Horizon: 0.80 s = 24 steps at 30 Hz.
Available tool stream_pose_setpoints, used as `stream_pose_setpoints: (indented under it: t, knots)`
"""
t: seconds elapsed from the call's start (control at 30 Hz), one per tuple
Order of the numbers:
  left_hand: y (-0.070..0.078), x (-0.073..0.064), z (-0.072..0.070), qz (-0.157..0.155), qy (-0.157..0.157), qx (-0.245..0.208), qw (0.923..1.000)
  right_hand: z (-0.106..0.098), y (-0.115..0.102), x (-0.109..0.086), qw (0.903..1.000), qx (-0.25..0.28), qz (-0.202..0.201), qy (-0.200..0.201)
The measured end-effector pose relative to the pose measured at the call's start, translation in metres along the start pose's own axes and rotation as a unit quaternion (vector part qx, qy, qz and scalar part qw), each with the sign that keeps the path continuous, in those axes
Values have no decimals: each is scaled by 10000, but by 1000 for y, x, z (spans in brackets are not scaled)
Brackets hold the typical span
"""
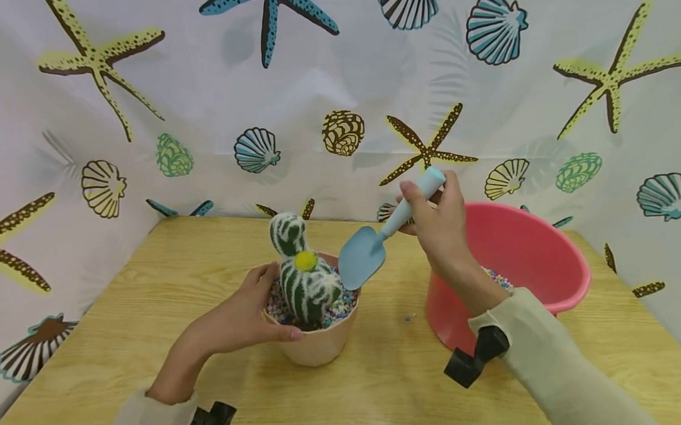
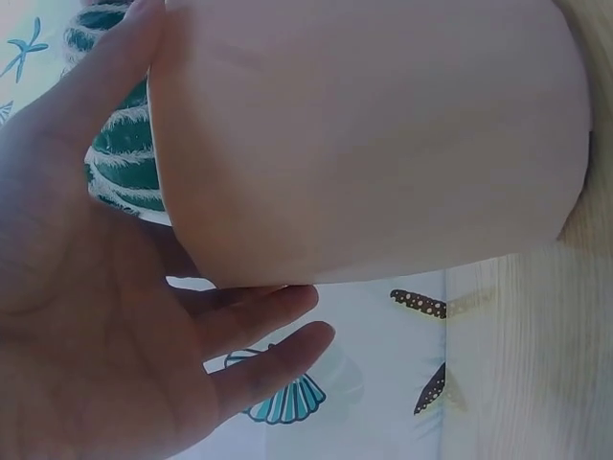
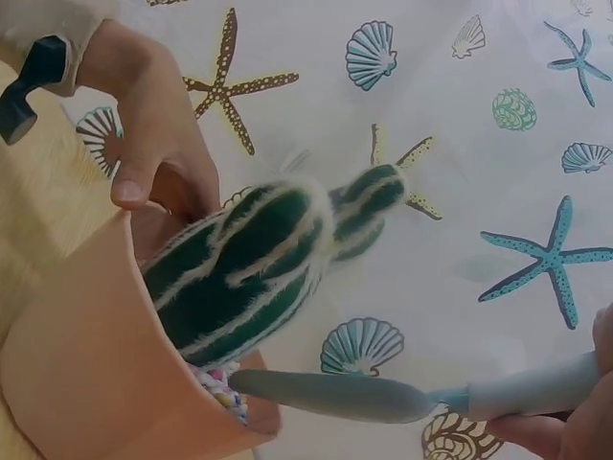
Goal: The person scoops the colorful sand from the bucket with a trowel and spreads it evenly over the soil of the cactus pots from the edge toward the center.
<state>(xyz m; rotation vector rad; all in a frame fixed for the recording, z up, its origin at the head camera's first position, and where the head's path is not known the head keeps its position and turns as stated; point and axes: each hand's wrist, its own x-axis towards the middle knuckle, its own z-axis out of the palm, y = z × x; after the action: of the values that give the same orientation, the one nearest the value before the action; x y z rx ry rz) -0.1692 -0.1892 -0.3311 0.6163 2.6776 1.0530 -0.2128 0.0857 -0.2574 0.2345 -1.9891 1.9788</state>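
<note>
A peach flower pot (image 1: 317, 348) stands on the table, holding a striped green-and-white cactus (image 1: 306, 295) with a yellow flower and colourful pebbles (image 1: 339, 306). My left hand (image 1: 240, 319) grips the pot at its left side, thumb along the near rim and fingers round the far side. In my right hand (image 1: 439, 224) is a pale blue hand trowel (image 1: 361, 258), held by the handle. The blade tilts down over the pot's right rim beside the cactus. In the right wrist view, the trowel tip (image 3: 254, 383) is close to the pebbles (image 3: 222, 388).
A red bucket (image 1: 530, 256) stands to the right, partly behind my right forearm, with coloured pebbles (image 1: 497, 277) visible inside. A few stray pebbles (image 1: 408, 318) lie on the wooden table (image 1: 397, 385). A sea-patterned cloth (image 1: 302, 89) hangs behind.
</note>
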Motion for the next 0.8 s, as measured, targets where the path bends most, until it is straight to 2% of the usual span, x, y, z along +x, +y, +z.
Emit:
stream_pose_setpoints:
  t: [0.2, 0.3, 0.57, 0.67, 0.8]
  knots:
    - [1, 0, 2, 36, -44, 76, 10000, -1, 9, -3, 9981, -11, 534, -311]
    - [2, 1, 4, 63, -29, 69, 10000, -5, 12, 0, 9971, -11, 720, -241]
    - [7, 0, 12, -223, 198, 154, 9994, -26, 1, 10, 9954, 298, 907, 33]
    - [4, -3, 13, -229, 332, 187, 9990, -35, -3, 11, 9952, 344, 916, 33]
    - [-3, -6, 11, -102, 435, -20, 9990, -47, -5, 13, 9950, 393, 918, 58]
